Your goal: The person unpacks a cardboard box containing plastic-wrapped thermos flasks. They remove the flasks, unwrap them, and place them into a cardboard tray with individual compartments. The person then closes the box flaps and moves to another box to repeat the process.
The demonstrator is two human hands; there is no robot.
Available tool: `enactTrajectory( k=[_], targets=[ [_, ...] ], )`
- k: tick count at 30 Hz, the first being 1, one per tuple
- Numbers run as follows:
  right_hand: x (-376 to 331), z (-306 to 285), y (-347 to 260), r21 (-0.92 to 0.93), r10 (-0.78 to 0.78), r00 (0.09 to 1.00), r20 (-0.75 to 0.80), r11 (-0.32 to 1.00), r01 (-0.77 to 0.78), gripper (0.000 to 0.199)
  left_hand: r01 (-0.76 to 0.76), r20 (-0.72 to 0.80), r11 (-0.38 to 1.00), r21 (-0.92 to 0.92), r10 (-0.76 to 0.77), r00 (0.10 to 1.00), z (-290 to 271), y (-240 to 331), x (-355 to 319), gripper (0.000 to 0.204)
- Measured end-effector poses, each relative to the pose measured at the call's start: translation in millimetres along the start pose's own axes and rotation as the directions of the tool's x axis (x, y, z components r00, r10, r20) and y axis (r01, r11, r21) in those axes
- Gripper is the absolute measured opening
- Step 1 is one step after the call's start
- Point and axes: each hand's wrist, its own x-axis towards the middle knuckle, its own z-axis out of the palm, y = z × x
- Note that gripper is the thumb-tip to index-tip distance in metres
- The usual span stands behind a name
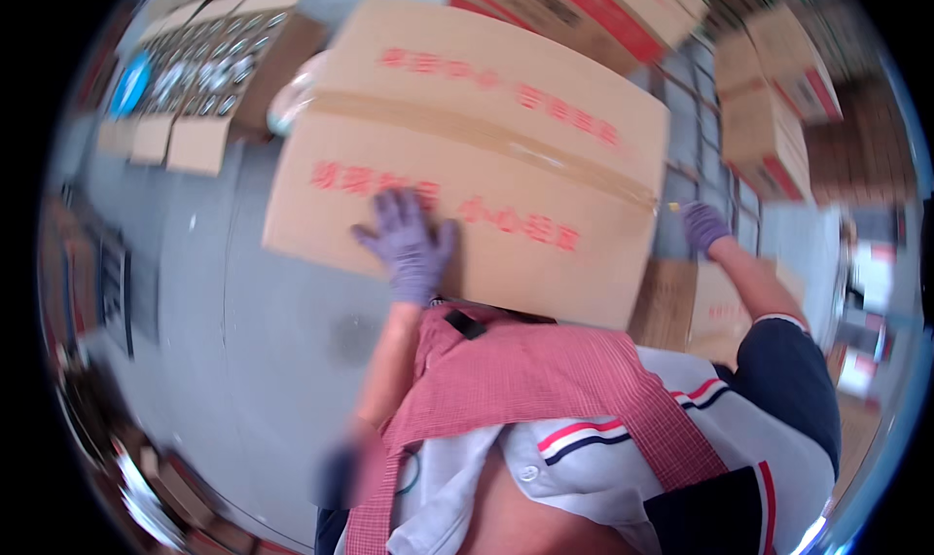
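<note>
- Big taped cardboard box (467, 156) is up against the person's chest, above the grey floor (224, 312).
- Left hand (409, 244), purple-gloved, lies flat and spread on its near face; right hand (702, 226) hooks the right edge.
- Best kept level and tight to the body.
- Open carton of jars (209, 64) far left, stacked cartons (773, 107) crowding right.

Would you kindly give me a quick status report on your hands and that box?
Left hand flat on large taped brown cardboard box. Right hand at its right edge. Open carton of jars beyond.
</note>
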Motion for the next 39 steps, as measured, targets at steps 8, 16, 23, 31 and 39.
enactTrajectory(
  k=[8, 16, 23, 31, 39],
  targets=[
    [133, 43, -217, 0.536, -0.002, 0.999, 0.043, -0.844, -0.025, 0.026, -0.116, -0.151, 0.851, 0.512, 0.222, 0.963, -72, -99, 105, 0.071],
    [196, 38, -258, 0.859, -0.158, 0.975, -0.155, -0.510, 0.054, 0.026, -0.113, -0.137, 0.760, 0.640, 0.257, 0.957, -85, -136, 131, 0.069],
    [127, 74, -241, 0.953, -0.356, 0.912, -0.205, -0.285, 0.103, 0.028, -0.367, -0.085, 0.827, 0.427, 0.441, 0.894, -78, -75, 143, 0.036],
    [119, -134, -269, 0.592, 0.486, 0.604, -0.631, -0.201, 0.781, 0.041, 0.049, 0.223, 0.356, -0.933, 0.464, 0.857, -23, 124, 168, 0.034],
    [156, 3, -300, 0.803, 0.347, 0.937, -0.045, -0.546, 0.241, 0.043, 0.015, -0.159, 0.996, 0.089, -0.001, 0.987, -232, -203, 371, 0.040]
  ],
)
